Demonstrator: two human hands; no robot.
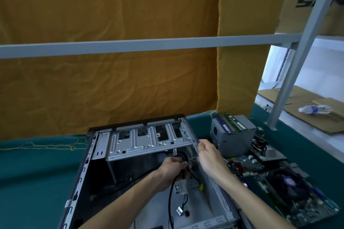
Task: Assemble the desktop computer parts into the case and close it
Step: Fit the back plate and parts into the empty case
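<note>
Left hand [172, 170] inside the open computer case [78, 182], fingers curled round a bundle of black cables [172, 191] (connectors dangling below over the grey case floor), just under the raised metal drive cage [149, 142]. Right hand [208, 154] at the cage's right end by the case's side rail, fingers loosely bent, grip not discernible. Beyond, on the green table cover [37, 169]: motherboard [275, 182] with its fan just right of the case, grey power supply [232, 134] behind it, yellow cloth [111, 89] hanging at the back.
</note>
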